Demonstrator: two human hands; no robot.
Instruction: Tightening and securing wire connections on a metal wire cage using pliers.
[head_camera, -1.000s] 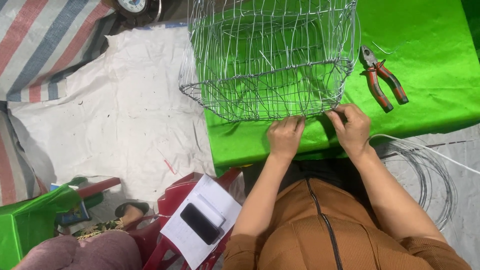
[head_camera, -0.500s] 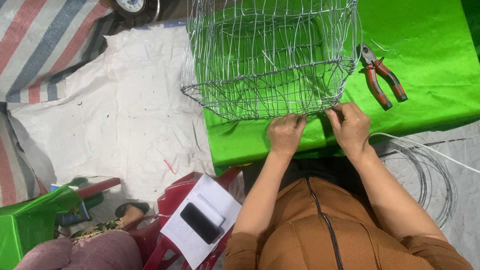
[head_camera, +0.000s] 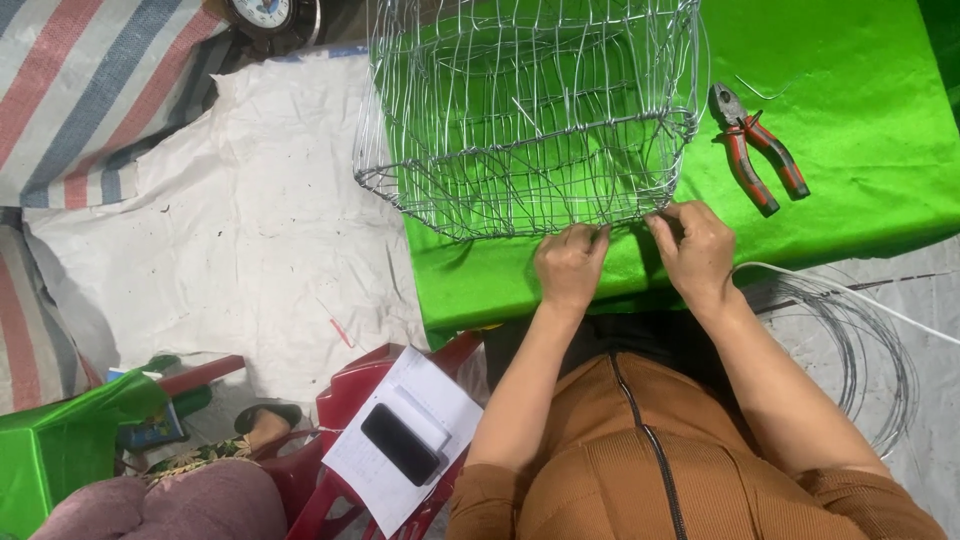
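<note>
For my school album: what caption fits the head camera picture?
Two bare hands, left hand and right hand, pinch a wire basket beside pliers.

left hand (head_camera: 568, 265): knuckles up, fingers curled, fingertips pinched at near bottom edge of wire basket (head_camera: 530, 110)
right hand (head_camera: 693, 245): just right of left hand, fingers bent, pinching same basket edge near its right corner
forearms: both bare, angled up toward basket from body
sleeves: brown, at elbows
</note>
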